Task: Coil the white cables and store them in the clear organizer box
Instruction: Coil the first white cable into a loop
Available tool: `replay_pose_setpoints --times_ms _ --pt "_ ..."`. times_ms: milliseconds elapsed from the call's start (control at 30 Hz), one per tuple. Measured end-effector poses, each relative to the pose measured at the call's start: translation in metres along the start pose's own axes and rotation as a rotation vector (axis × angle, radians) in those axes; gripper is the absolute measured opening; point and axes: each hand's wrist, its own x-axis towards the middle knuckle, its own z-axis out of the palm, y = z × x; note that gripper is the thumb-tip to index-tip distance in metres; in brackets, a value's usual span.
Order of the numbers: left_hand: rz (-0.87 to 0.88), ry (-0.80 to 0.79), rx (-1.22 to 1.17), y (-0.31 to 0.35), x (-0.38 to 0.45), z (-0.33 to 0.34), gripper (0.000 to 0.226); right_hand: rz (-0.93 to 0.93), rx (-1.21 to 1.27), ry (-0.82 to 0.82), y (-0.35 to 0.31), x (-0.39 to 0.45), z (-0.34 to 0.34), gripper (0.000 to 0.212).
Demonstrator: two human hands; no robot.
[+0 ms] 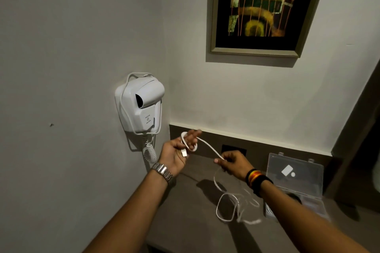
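White cable [207,146] loops the left hand [178,152], right hand [233,164] pinching it.

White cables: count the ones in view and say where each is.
1 for sure: the white cable runs from the left hand through the right hand to the desk. Blurred loops could hide another.

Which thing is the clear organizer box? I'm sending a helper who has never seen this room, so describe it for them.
Start at the framed painting on the wall and look down to the dark counter below it. At the counter's right end, beyond the right hand, sits the clear organizer box, its lid raised. It is the only see-through plastic thing there; the white cable beside it is loose.
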Motion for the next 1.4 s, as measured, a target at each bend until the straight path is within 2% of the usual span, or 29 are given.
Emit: replay_pose_setpoints --times_ms 100,200,333,400,467,533,567,600,667,733,800,867,933,1000,1067,1133,1200,1233,1333,1400 --pt "0.151 0.120 -0.159 0.016 0.013 -0.003 0.062 0.050 0.086 -0.029 0.014 -0.009 0.016 0.030" --pt "0.263 0.272 -0.184 0.022 0.028 -0.012 0.059 -0.001 0.073 -0.050 0.013 -0.011 0.026 0.036" --pt "0.370 0.453 0.103 0.015 0.047 -0.022 0.053 -0.163 -0.216 -0.082 -0.002 -0.013 0.029 0.043" --pt "0.365 0.489 0.394 0.007 0.049 -0.031 0.042 -0.196 -0.265 -0.043 -0.008 -0.014 0.021 0.043" --pt "0.403 0.478 0.981 -0.004 0.043 -0.047 0.037 -0.204 -0.233 0.036 -0.011 -0.013 0.007 0.039" --pt "0.384 0.367 1.638 -0.009 0.037 -0.063 0.038 -0.175 -0.148 0.125 -0.013 -0.008 -0.009 0.028" --pt "0.353 0.301 1.859 -0.011 0.034 -0.068 0.038 -0.154 -0.099 0.163 -0.014 -0.005 -0.016 0.023" --pt "0.320 0.241 1.978 -0.013 0.032 -0.070 0.034 -0.132 -0.057 0.198 -0.014 0.000 -0.022 0.019" --pt "0.223 0.139 1.928 -0.023 0.029 -0.066 0.027 -0.105 -0.036 0.263 -0.013 0.010 -0.029 0.014" --pt "0.007 0.053 1.625 -0.034 0.031 -0.055 0.031 -0.097 -0.074 0.323 -0.012 0.022 -0.029 0.017" --pt "-0.282 -0.044 1.333 -0.037 0.035 -0.038 0.037 -0.084 -0.086 0.368 -0.010 0.032 -0.025 0.021" --pt "-0.438 -0.147 1.094 -0.033 0.034 -0.023 0.041 -0.051 -0.062 0.417 -0.006 0.041 -0.019 0.021" --pt "-0.403 -0.145 0.801 -0.030 0.032 -0.016 0.047 0.014 0.007 0.453 0.001 0.046 -0.010 0.021" --pt "-0.284 -0.086 0.450 -0.027 0.030 -0.017 0.049 0.074 0.084 0.416 0.009 0.046 0.000 0.020" --pt "-0.159 -0.013 0.116 -0.022 0.036 -0.020 0.053 0.094 0.097 0.284 0.016 0.041 0.014 0.021" --pt "-0.064 0.066 -0.064 -0.016 0.045 -0.020 0.054 0.086 0.048 0.117 0.019 0.030 0.028 0.028" --pt "0.019 0.128 -0.035 -0.012 0.053 -0.019 0.054 0.043 -0.043 -0.033 0.017 0.016 0.039 0.033" --pt "0.044 0.164 0.061 -0.012 0.057 -0.018 0.054 0.004 -0.104 -0.084 0.014 0.009 0.041 0.032" --pt "0.006 0.280 0.554 -0.016 0.068 -0.013 0.046 -0.141 -0.294 -0.120 -0.004 -0.001 0.027 0.026" --pt "-0.058 0.261 0.874 -0.023 0.066 -0.013 0.040 -0.205 -0.386 -0.088 -0.021 0.000 0.005 0.022"
